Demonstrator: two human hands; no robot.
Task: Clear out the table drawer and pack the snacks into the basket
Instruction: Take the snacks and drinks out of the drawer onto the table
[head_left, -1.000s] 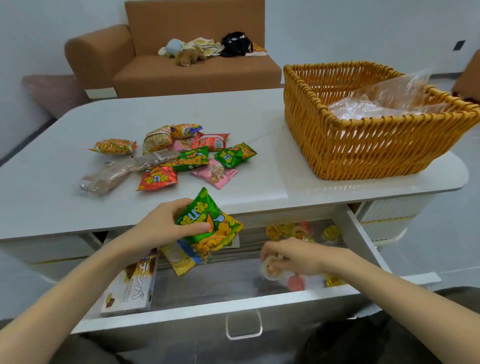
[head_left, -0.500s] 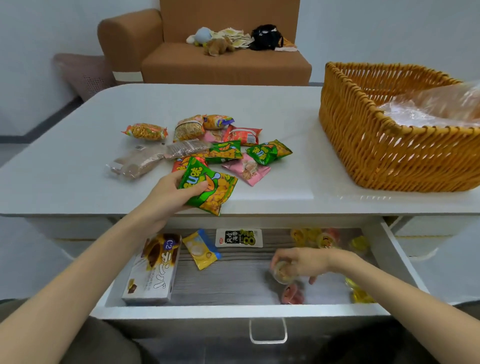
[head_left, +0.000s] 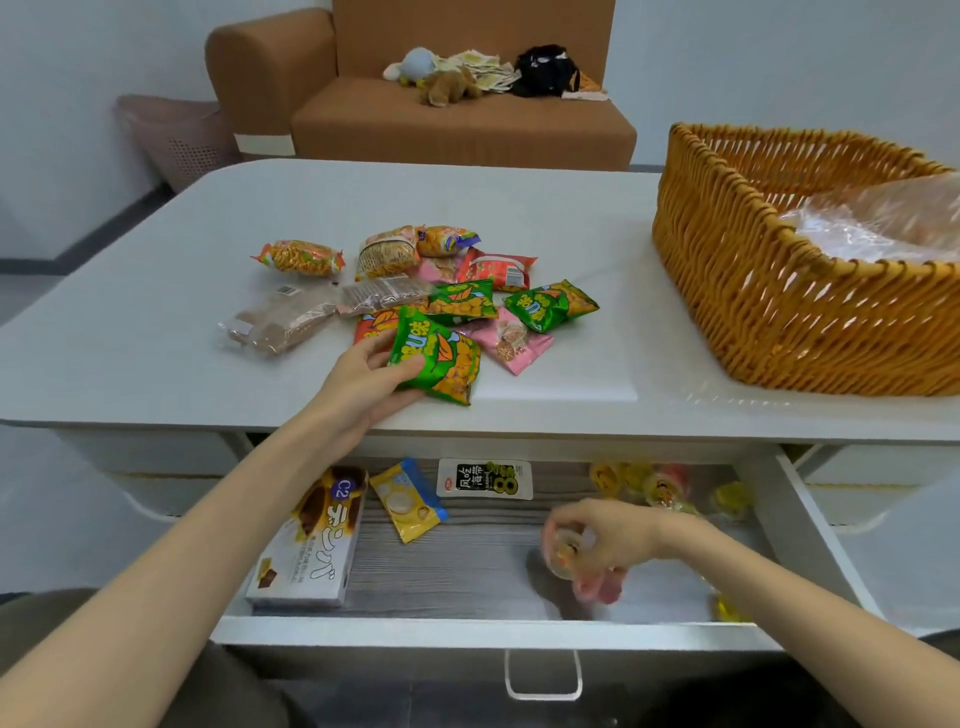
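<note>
My left hand (head_left: 371, 382) grips a green snack bag (head_left: 441, 361) at the front of a pile of snack packets (head_left: 447, 291) on the white table (head_left: 156, 332). Down in the open drawer (head_left: 467, 566), my right hand (head_left: 597, 540) holds small jelly cups (head_left: 563, 553), with a pink one (head_left: 602, 590) just below the fingers. The drawer also contains a chocolate biscuit box (head_left: 311, 540), a yellow packet (head_left: 408, 501), a white seaweed packet (head_left: 485, 479) and several jelly cups (head_left: 660, 486) at the back right. The wicker basket (head_left: 769, 291) stands on the table's right side with a clear plastic bag (head_left: 878, 218) inside.
A brown sofa (head_left: 457, 119) with soft toys and a black bag stands behind the table. A pinkish bin (head_left: 176, 140) sits on the floor at the back left. The drawer's metal handle (head_left: 543, 680) is at the bottom centre.
My left hand carried the green bag up from the drawer and onto the table by the pile. My right hand stayed in the drawer, lifting jelly cups slightly.
</note>
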